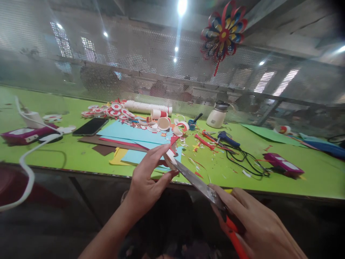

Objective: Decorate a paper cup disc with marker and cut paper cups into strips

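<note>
Between its thumb and fingers, my left hand (147, 180) pinches a small red-and-white paper piece (170, 157), in front of the stacked coloured sheets. Scissors (198, 182) with orange-red handles are in my right hand (252, 216), and their blades reach up and left to that piece. The blade tips meet the paper's edge; whether it lies between the blades I cannot tell. On the table behind my left hand lie light blue sheets (118, 133). Cut cup pieces, including a beige-bottomed cup end (163, 123), and loose paper scraps lie around them.
On the green table (318, 172) are a black phone (90, 126), a heap of red-and-white discs (115, 109), a glue gun (229, 139) with a black cord, magenta boxes (284, 165) and a white jug (217, 116). A white cable (25, 162) hangs over the left edge. A paper flower (223, 34) hangs above.
</note>
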`<state>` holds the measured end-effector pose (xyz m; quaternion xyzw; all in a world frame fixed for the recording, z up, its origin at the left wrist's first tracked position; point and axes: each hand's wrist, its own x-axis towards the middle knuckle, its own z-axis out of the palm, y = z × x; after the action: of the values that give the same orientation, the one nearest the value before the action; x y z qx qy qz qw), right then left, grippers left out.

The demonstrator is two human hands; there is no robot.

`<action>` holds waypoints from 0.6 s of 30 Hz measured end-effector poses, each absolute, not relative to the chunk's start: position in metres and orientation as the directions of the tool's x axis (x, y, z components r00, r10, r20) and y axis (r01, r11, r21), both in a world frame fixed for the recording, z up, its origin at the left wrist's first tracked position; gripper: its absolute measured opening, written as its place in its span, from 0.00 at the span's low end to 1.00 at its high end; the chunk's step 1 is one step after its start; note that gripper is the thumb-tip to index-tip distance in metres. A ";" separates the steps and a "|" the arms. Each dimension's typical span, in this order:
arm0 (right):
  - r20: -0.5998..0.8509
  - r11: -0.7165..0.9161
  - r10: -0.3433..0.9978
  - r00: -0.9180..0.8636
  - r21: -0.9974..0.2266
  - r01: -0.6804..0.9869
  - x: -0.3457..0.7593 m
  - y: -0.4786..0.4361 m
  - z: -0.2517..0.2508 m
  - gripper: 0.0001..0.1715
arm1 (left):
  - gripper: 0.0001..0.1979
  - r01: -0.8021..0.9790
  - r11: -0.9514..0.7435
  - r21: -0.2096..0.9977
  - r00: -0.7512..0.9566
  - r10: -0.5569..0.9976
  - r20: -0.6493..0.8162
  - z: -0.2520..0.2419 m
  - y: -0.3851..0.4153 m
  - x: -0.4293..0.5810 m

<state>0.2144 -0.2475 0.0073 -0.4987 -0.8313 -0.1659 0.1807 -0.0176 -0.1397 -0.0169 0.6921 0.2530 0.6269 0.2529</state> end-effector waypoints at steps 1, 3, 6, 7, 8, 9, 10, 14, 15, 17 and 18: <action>0.466 0.454 0.770 -0.436 0.081 0.887 0.214 -0.248 0.007 0.29 | 0.26 0.023 -0.745 0.667 0.087 0.666 0.741 -0.018 -0.140 -0.017; 0.464 0.463 0.770 -0.437 0.064 0.884 0.214 -0.248 0.007 0.29 | 0.28 0.009 -0.751 0.660 0.086 0.658 0.748 -0.020 -0.140 -0.016; 0.453 0.456 0.780 -0.432 0.062 0.888 0.216 -0.250 0.004 0.30 | 0.28 0.008 -0.751 0.661 0.067 0.659 0.749 -0.023 -0.140 -0.014; 0.452 0.449 0.783 -0.427 0.066 0.891 0.217 -0.251 0.003 0.31 | 0.28 0.006 -0.746 0.666 0.048 0.666 0.745 -0.024 -0.141 -0.013; 0.452 0.441 0.785 -0.424 0.073 0.895 0.218 -0.252 0.001 0.32 | 0.28 0.005 -0.739 0.674 0.030 0.674 0.738 -0.025 -0.141 -0.012; 0.454 0.430 0.787 -0.417 0.081 0.899 0.219 -0.252 -0.001 0.33 | 0.27 0.004 -0.734 0.679 0.012 0.679 0.734 -0.026 -0.141 -0.011; 0.457 0.417 0.790 -0.409 0.089 0.905 0.219 -0.253 -0.002 0.33 | 0.27 0.005 -0.731 0.683 -0.005 0.683 0.731 -0.026 -0.142 -0.009; 0.470 0.398 0.790 -0.393 0.095 0.912 0.218 -0.252 -0.003 0.32 | 0.27 0.020 -0.745 0.667 -0.044 0.666 0.745 -0.028 -0.142 -0.005; 0.473 0.402 0.787 -0.395 0.093 0.911 0.217 -0.252 -0.002 0.31 | 0.27 0.018 -0.749 0.662 -0.051 0.661 0.749 -0.029 -0.142 -0.004; 0.484 0.416 0.774 -0.408 0.098 0.904 0.215 -0.250 0.000 0.30 | 0.27 0.009 -0.755 0.656 -0.061 0.654 0.754 -0.030 -0.141 -0.003; 0.488 0.417 0.770 -0.411 0.101 0.903 0.215 -0.250 0.001 0.30 | 0.27 0.006 -0.757 0.654 -0.064 0.652 0.755 -0.031 -0.141 -0.003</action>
<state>0.2146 -0.2500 0.0008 -0.5096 -0.8209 -0.1777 0.1867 -0.0025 -0.1413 -0.0310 0.6420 0.2562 0.6828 0.2368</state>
